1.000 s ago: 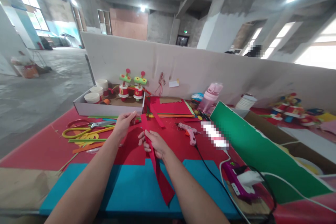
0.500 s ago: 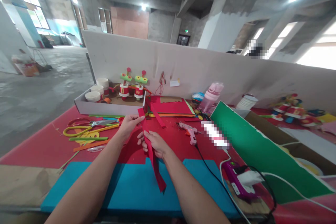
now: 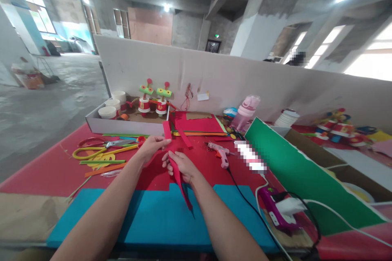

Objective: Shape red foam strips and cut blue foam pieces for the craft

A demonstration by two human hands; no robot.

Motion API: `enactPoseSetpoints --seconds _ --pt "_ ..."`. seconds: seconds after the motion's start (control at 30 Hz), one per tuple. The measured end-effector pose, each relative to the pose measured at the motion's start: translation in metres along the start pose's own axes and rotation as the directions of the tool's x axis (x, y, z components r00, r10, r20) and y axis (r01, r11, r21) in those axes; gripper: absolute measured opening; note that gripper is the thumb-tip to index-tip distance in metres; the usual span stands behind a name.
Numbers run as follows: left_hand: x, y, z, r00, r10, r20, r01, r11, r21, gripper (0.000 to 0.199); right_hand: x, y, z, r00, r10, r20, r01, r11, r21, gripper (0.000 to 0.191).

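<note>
A long red paper strip runs between my two hands above the table. My left hand pinches it near its upper end, thumb against the fingers. Lower down, my right hand is closed around the strip, and the tail hangs toward me over the blue board. Beyond my hands, another red strip lies on the red tabletop. Scissors with yellow handles and several coloured paper strips are left of my left hand. A pink glue gun rests to the right.
At the back left, a white box holds paper cups and two paper-cup figures. A green panel stands at the right, near a purple power strip with cables. A pink bottle stands behind.
The strip's hanging tail has swung up and turned edge-on, looking narrower. My left hand has shifted slightly right and down along the strip; my right hand has barely moved.
</note>
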State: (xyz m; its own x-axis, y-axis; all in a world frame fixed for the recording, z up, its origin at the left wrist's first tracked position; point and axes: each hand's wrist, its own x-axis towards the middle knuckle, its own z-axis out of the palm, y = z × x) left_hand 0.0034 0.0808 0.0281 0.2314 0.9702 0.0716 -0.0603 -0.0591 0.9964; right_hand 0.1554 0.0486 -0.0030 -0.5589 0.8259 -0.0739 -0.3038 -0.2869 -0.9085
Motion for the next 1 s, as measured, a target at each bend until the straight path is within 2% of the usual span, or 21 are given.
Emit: enactPoseSetpoints --seconds 0.07,0.1,0.17,0.23,0.33,0.43,0.53,0.67,0.83,0.9,0.93,1.0 --pt "-0.005 0.002 0.004 0.982 -0.055 0.179 0.052 0.998 0.020 0.036 0.001 -0.001 -0.002 0.999 -0.021 -0.045 0.022 1.000 0.014 0.036" --pt "-0.006 0.002 0.006 0.970 -0.065 0.232 0.061 0.998 0.021 0.036 0.002 -0.001 -0.003 0.998 -0.025 -0.059 0.026 0.999 0.020 0.034" --pt "-0.008 0.003 0.010 0.969 -0.059 0.239 0.057 0.998 0.016 0.035 0.002 -0.001 -0.004 0.997 -0.023 -0.067 0.025 0.999 0.029 0.033" --pt "-0.007 0.003 0.011 0.986 -0.040 0.163 0.037 0.999 0.021 0.035 0.002 -0.001 -0.004 0.998 -0.013 -0.056 0.014 0.999 0.029 0.034" --pt "-0.001 -0.001 0.007 1.000 0.013 -0.006 -0.012 0.999 0.052 0.036 0.000 -0.002 -0.002 1.000 0.013 -0.016 -0.013 1.000 0.020 0.036" --pt "0.005 -0.005 -0.002 0.988 0.060 -0.143 -0.052 0.997 0.057 0.036 -0.002 -0.002 0.000 0.998 0.045 0.040 -0.045 0.999 0.008 0.037" --pt "0.009 -0.007 -0.013 0.973 0.066 -0.223 -0.070 0.997 -0.009 0.038 -0.004 -0.002 0.001 0.990 0.083 0.111 -0.081 0.997 -0.016 0.037" --pt "0.013 -0.007 -0.024 0.934 0.053 -0.353 -0.116 0.980 -0.160 0.038 -0.006 -0.002 -0.001 0.970 0.136 0.201 -0.125 0.990 -0.063 0.036" --pt "0.020 -0.008 -0.035 0.843 0.056 -0.534 -0.237 0.932 -0.276 0.039 -0.009 -0.004 -0.002 0.946 0.166 0.280 -0.140 0.984 -0.108 0.037" --pt "0.020 -0.007 -0.036 0.827 0.072 -0.557 -0.273 0.918 -0.286 0.040 -0.008 -0.005 -0.001 0.964 0.116 0.240 -0.101 0.992 -0.075 0.036" --pt "0.018 -0.007 -0.034 0.845 0.076 -0.530 -0.260 0.924 -0.282 0.041 -0.007 -0.005 -0.001 0.977 0.073 0.201 -0.065 0.997 -0.043 0.036" --pt "0.014 -0.004 -0.027 0.922 0.069 -0.380 -0.169 0.957 -0.236 0.045 -0.005 -0.006 -0.001 0.995 -0.015 0.099 0.014 1.000 0.015 0.034"
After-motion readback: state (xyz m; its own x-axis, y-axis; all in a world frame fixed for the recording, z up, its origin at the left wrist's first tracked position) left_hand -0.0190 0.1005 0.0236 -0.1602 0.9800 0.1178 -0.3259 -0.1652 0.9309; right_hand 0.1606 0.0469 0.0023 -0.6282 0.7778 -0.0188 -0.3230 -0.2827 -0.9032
